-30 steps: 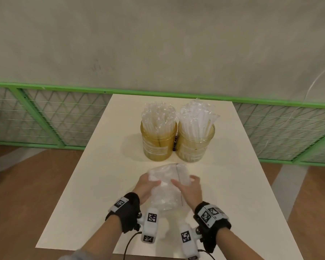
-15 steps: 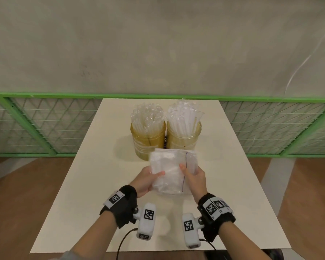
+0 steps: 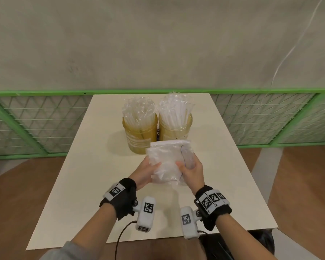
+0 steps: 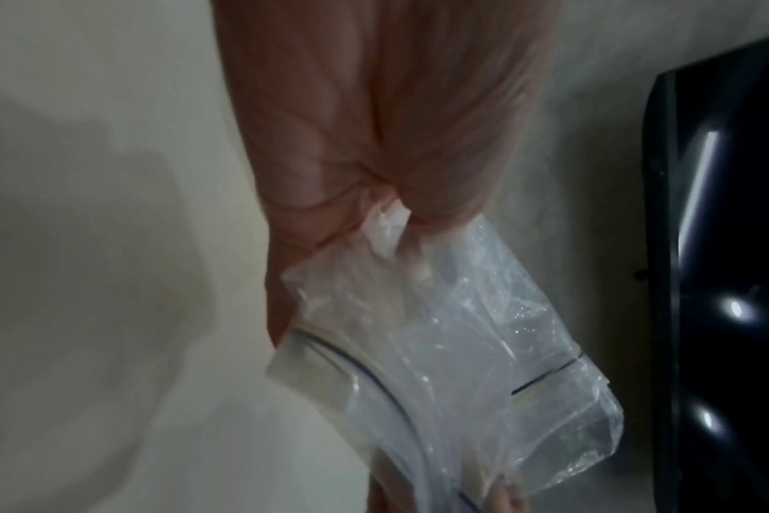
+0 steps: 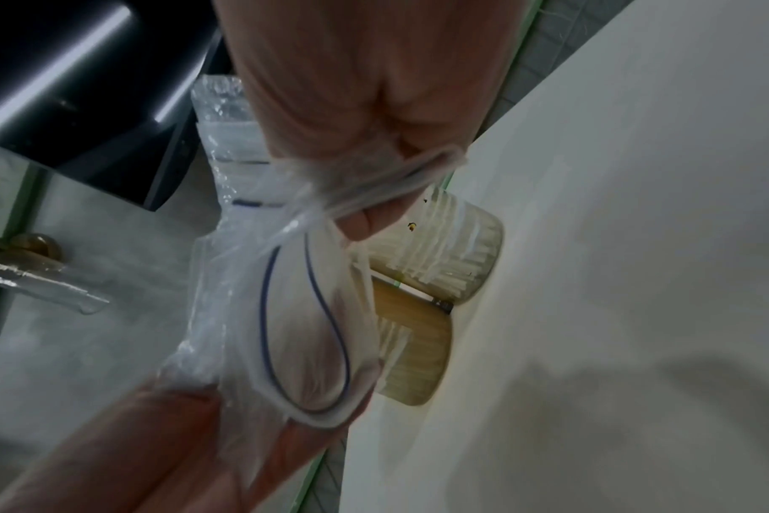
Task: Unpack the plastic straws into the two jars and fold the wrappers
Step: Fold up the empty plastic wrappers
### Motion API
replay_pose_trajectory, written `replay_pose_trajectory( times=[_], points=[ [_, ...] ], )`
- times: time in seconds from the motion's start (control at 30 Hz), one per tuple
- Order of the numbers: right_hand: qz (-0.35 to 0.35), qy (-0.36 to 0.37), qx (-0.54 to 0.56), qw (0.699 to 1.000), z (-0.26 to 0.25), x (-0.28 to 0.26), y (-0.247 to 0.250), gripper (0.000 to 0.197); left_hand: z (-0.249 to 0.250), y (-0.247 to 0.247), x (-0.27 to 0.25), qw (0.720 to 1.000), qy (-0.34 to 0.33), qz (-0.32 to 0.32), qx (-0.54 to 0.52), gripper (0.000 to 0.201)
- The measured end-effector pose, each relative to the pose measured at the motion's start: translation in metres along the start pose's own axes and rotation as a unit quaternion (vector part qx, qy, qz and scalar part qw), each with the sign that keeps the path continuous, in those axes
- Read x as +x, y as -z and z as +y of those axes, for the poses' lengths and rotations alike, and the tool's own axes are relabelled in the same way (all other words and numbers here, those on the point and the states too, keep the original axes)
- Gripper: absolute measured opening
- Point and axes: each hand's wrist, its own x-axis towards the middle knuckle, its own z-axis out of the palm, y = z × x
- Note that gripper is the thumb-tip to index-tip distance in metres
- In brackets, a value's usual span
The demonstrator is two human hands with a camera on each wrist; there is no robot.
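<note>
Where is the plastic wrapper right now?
In the head view the wrapper is held above the table between the left hand and right hand, just in front of the two jars of straws.

Both hands hold a clear plastic wrapper (image 3: 168, 162) up off the table (image 3: 86, 166). The left hand (image 3: 145, 171) grips its left side, the right hand (image 3: 192, 171) its right side. Just past the wrapper stand two jars (image 3: 139, 136) full of straws (image 3: 139, 111).

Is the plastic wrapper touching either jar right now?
Cannot tell. In the head view the wrapper, held by both hands, overlaps the right jar; the right wrist view shows overlap too, no plain contact or gap.
</note>
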Motion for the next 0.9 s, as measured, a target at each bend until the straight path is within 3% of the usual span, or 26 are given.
replay_pose_trajectory(
  times=[0.13, 0.23, 0.3, 0.37, 0.47, 0.53, 0.7, 0.8, 0.9],
  points=[
    [0.013, -0.034, 0.004, 0.999, 0.001, -0.003, -0.005, 0.035, -0.004, -0.007, 0.003, 0.999, -0.042, -0.005, 0.018, 0.065],
    [-0.014, -0.124, -0.001, 0.992, 0.009, -0.003, -0.003, 0.061, -0.012, -0.005, 0.013, 0.992, -0.084, 0.039, 0.089, 0.056],
    [-0.020, -0.167, -0.038, 0.985, 0.015, -0.004, -0.001, 0.052, -0.016, -0.005, 0.019, 0.986, -0.093, 0.063, 0.120, 0.050],
    [-0.009, -0.171, -0.063, 0.983, 0.016, -0.005, 0.007, 0.042, -0.017, -0.011, 0.021, 0.985, -0.099, 0.061, 0.127, 0.049],
    [0.030, -0.149, -0.039, 0.988, 0.019, -0.004, 0.033, 0.049, -0.016, -0.032, 0.025, 0.988, -0.084, 0.026, 0.131, 0.040],
    [0.074, -0.128, -0.023, 0.989, 0.010, -0.004, 0.064, 0.051, -0.012, -0.050, 0.032, 0.994, -0.051, 0.004, 0.101, 0.029],
    [0.243, -0.084, 0.011, 0.966, -0.005, -0.002, 0.179, 0.021, -0.012, -0.081, 0.057, 0.983, -0.057, 0.006, 0.175, 0.024],
    [0.358, -0.077, 0.015, 0.930, 0.007, 0.001, 0.257, 0.020, -0.028, -0.090, 0.079, 0.975, -0.055, 0.033, 0.214, 0.020],
    [0.458, -0.119, -0.001, 0.881, 0.040, 0.002, 0.327, 0.020, -0.047, -0.102, 0.096, 0.962, -0.056, 0.059, 0.262, 0.021]
  ],
)
